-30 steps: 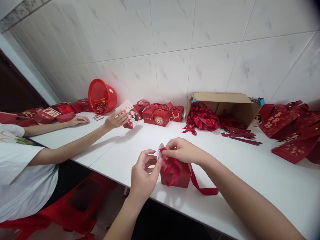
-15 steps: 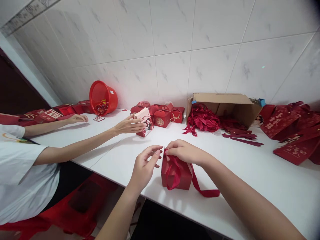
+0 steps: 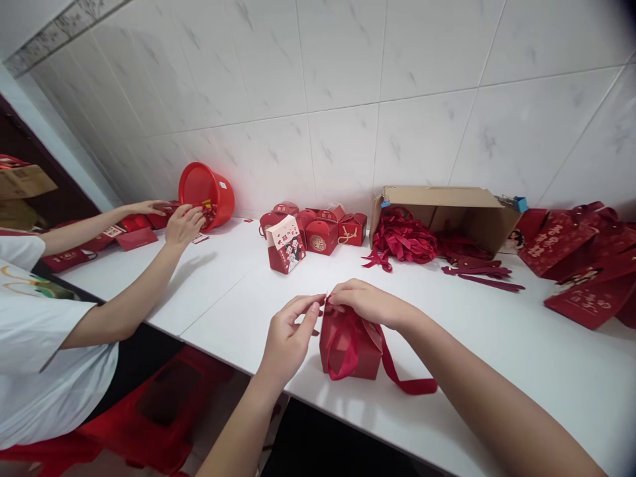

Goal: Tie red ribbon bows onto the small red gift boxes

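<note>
A small dark-red gift box [image 3: 365,358] stands on the white table right in front of me. A crimson ribbon [image 3: 415,385] loops down over its front, and one tail trails off to the right across the tabletop. At the top of the box, my right hand [image 3: 368,303] is closed, its fingertips pinching the ribbon; the fingertips are partly hidden. My left hand [image 3: 288,334] is at the box's upper left edge with fingers loosely bent and thumb apart, nothing visible in it. Whether its fingertips touch the box is unclear.
Beyond my hands stand a pink-topped printed box [image 3: 287,248] and several red boxes [image 3: 321,237]. A cardboard carton [image 3: 442,195] on its side holds ribbons [image 3: 405,238]. Red gift bags [image 3: 586,291] lie right. At left, a co-worker's hand [image 3: 185,225] is near a tipped red bucket [image 3: 224,199].
The co-worker let go of the pink-topped box and moved that hand left toward the bucket. My left fingers have drawn slightly closer to the box edge; my right hand barely moved.
</note>
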The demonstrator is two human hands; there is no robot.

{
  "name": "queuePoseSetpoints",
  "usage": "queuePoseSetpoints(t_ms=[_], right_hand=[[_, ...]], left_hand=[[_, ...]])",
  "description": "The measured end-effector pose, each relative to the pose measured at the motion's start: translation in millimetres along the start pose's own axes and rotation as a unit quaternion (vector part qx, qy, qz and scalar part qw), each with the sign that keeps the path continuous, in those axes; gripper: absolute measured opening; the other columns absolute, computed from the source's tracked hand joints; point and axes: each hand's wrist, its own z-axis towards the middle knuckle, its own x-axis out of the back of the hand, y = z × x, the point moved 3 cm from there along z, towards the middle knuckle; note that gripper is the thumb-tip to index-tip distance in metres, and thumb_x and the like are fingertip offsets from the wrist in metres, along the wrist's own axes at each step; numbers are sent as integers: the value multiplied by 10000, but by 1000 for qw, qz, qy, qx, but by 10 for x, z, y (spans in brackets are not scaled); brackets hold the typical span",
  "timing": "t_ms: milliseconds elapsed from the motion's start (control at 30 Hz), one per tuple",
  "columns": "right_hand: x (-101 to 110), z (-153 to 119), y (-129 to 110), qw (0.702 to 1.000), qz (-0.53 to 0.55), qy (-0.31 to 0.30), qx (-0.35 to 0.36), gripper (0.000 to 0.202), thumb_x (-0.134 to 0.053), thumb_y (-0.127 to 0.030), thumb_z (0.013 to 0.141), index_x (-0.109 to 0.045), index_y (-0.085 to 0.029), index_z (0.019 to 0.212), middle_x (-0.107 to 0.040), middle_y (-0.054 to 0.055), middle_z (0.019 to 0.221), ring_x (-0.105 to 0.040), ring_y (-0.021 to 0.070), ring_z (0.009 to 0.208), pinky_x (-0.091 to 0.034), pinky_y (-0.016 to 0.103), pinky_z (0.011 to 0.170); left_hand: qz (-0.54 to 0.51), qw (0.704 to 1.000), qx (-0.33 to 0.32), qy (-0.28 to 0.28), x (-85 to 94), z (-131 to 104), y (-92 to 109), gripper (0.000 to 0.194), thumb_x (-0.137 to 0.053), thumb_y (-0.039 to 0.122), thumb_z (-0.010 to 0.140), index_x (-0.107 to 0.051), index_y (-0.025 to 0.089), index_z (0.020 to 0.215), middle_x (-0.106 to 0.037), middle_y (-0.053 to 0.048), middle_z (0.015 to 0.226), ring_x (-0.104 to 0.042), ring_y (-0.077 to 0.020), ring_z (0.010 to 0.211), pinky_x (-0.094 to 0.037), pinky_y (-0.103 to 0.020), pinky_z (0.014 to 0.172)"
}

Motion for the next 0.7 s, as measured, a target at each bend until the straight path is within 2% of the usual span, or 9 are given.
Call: queuePoseSetpoints(t_ms=[133, 200, 400, 700], right_hand=[[-1, 5, 8, 999, 19, -34, 10, 163, -486, -248, 783, -577, -155, 685, -530, -18, 630, -444, 99, 555, -369, 223, 566], [-2, 10, 14, 999, 32, -40, 8, 158, -501, -240, 796, -610, -148, 728, -564, -4, 662, -479, 103, 572, -392, 220, 586], [-56, 12, 4, 992, 94, -83, -1, 193, -496, -228, 824, -618, -140, 703, -591, 8, 669, -540, 113, 595, -439, 227, 638], [-72, 31, 12, 985, 158, -65, 0, 187, -533, -247, 791, -596, -151, 644, -548, -16, 574, -494, 106, 532, -398, 220, 576]], left_hand=[[-10, 1000, 0, 14, 8, -21, 20, 311, -609, 367, 808, -672, 174, 1043, -682, -87, 1048, -641, -226, 973, -577, -272, 672], [-20, 999, 7, 24, 16, -22, 6, 328, -623, 367, 794, -670, 161, 1045, -694, -96, 1042, -647, -237, 979, -579, -290, 703], [-28, 998, 43, 46, 64, -36, -45, 362, -617, 406, 786, -687, 161, 1043, -713, -101, 1041, -670, -229, 902, -574, -301, 700], [-39, 997, 50, 47, 72, -50, -62, 388, -617, 435, 780, -691, 177, 1061, -707, -99, 1062, -661, -235, 916, -574, -292, 669]])
